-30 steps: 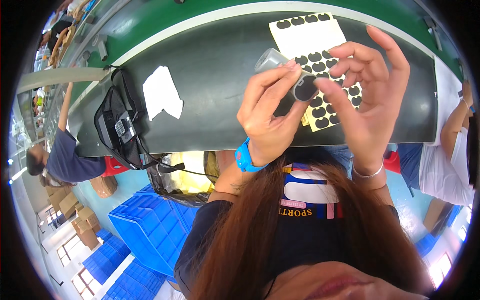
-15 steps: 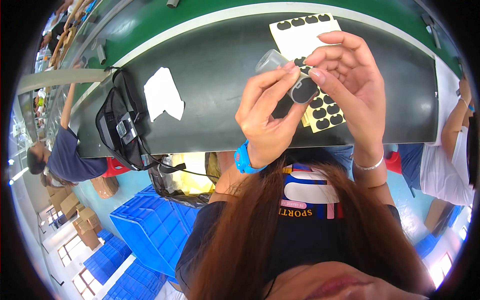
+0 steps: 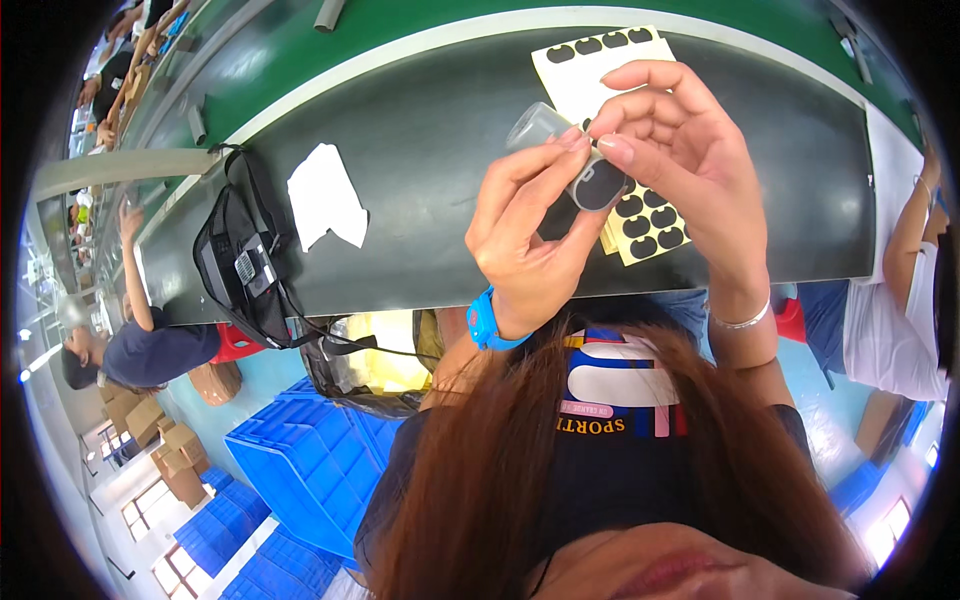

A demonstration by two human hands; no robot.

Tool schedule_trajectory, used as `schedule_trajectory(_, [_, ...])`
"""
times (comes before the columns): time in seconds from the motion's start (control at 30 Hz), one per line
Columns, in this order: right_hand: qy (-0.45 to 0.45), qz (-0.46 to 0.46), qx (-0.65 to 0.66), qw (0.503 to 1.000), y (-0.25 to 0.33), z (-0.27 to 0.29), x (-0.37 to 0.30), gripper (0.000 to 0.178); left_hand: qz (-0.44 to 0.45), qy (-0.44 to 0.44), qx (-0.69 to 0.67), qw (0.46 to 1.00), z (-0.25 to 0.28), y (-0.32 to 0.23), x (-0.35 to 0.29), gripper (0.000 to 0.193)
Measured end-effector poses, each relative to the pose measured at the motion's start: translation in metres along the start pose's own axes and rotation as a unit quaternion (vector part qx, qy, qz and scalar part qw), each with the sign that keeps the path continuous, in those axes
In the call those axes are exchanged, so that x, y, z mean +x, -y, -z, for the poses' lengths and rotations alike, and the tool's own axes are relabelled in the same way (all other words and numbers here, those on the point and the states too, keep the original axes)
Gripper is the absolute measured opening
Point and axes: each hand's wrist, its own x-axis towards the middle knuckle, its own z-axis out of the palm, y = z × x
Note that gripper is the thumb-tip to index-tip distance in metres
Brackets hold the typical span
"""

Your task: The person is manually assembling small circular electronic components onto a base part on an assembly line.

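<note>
My left hand (image 3: pixel 522 230) grips a small cylinder between thumb and fingers. The cylinder has a clear plastic end (image 3: pixel 535 125) pointing away to the left and a black end face (image 3: pixel 600 186) with a pale rim turned toward me. Right beside it, my right hand (image 3: pixel 690 160) has its thumb and forefinger tips brought close together at the cylinder's upper edge. Whatever lies between those tips is too small to make out; the other fingers are loosely curled. Behind both hands lies a pale yellow sheet of black rounded stickers (image 3: pixel 640 226), partly hidden by them.
On the dark table (image 3: pixel 430 180), a white piece of paper (image 3: pixel 328 198) lies left of my hands, near a black bag (image 3: pixel 240 250). Below the table edge sit an open bag with yellow contents (image 3: pixel 385 350) and blue crates (image 3: pixel 310 450). People work at both sides.
My right hand has shifted slightly left, bringing its thumb and forefinger closer to the cylinder's edge. The left hand still holds the cylinder. At far left, another person's arm has moved.
</note>
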Motion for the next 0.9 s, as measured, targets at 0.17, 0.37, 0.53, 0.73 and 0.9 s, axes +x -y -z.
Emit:
schedule_trajectory(0.17, [-0.004, -0.001, -0.002, 1.0, 0.0, -0.003, 0.001, 0.037, 0.0, 0.007, -0.005, 1.0, 0.002, 0.0, 0.0, 0.042])
schedule_trajectory(0.37, [-0.002, 0.019, -0.031, 0.999, -0.004, 0.002, -0.001, 0.038, 0.002, 0.008, -0.03, 1.0, 0.0, 0.002, -0.001, 0.043])
schedule_trajectory(0.53, [0.011, -0.032, 0.033, 0.999, 0.001, 0.001, 0.0, 0.035, 0.005, 0.011, -0.011, 1.0, 0.001, 0.001, 0.001, 0.042])
schedule_trajectory(0.73, [0.05, -0.009, -0.044, 0.998, -0.004, -0.001, 0.003, 0.022, -0.004, 0.001, -0.019, 1.0, 0.003, 0.006, 0.0, 0.041])
schedule_trajectory(0.9, [0.107, -0.049, 0.083, 0.99, -0.006, 0.01, 0.005, 0.021, 0.009, -0.016, -0.034, 0.999, 0.004, 0.009, 0.001, 0.042])
